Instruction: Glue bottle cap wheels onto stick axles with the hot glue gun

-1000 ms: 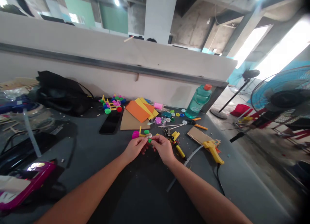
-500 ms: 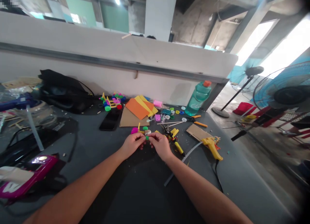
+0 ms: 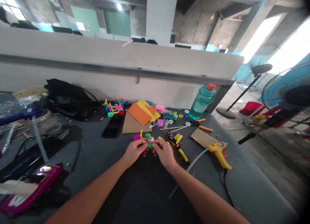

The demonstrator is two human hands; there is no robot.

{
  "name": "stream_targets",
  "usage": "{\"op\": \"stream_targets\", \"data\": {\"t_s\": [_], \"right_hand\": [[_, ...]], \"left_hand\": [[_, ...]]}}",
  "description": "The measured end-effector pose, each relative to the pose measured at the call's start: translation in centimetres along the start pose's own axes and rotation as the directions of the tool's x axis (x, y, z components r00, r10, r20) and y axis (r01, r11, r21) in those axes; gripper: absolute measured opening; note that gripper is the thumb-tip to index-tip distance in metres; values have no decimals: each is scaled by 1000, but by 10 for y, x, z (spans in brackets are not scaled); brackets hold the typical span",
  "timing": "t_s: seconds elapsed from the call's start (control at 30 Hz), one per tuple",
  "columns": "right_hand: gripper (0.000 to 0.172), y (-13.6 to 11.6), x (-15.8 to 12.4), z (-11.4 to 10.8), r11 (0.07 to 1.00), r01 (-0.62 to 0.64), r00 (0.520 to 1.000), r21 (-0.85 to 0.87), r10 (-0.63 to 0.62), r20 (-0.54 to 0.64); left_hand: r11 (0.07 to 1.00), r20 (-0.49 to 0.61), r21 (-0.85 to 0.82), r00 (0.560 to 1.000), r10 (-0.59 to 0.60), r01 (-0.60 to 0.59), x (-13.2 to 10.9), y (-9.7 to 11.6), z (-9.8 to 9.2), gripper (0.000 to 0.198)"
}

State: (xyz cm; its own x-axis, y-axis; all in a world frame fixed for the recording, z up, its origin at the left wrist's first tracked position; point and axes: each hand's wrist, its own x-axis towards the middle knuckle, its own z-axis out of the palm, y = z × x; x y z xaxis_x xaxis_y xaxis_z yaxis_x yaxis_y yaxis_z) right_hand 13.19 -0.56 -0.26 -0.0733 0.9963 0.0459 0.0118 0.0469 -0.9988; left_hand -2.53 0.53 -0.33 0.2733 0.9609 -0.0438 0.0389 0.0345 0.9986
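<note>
Both my hands meet over the dark table. My left hand and my right hand are closed in pinches on a small green piece held between their fingertips. Just beyond the fingers lies a small toy build of yellow sticks with pink, green and white caps. Yellow-handled pliers lie right of my right hand.
A yellow glue gun on cardboard lies to the right, its cable trailing toward me. Orange and yellow foam sheets, a black phone, a teal bottle, a black bag and loose caps crowd the back. A purple tool sits left.
My hands stay pinched together on the green piece. The view has tilted slightly, so everything sits a little lower in the picture.
</note>
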Motion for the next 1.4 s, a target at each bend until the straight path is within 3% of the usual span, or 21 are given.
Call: {"op": "stream_targets", "data": {"t_s": [0.33,0.53,0.97,1.13,1.4], "right_hand": [[11,1,2,0,998,-66,997,14,66,-29],[14,4,1,0,997,-75,997,18,74,35],[18,-3,-1,-1,997,-74,996,24,73,55],[12,-4,-1,-2,999,-36,999,12,36,-13],[23,7,-1,0,999,36,999,-8,-36,-5]], "left_hand": [[1000,6,3,1000,-10,10,2,-1,1,24],[998,1,63,1000,12,-12,1,2,2,21],[989,21,146,1000,16,-19,2,-1,0,22],[996,-8,86,1000,-23,24,3,-2,0,24],[997,42,80,999,-27,24,2,2,2,23]]}}
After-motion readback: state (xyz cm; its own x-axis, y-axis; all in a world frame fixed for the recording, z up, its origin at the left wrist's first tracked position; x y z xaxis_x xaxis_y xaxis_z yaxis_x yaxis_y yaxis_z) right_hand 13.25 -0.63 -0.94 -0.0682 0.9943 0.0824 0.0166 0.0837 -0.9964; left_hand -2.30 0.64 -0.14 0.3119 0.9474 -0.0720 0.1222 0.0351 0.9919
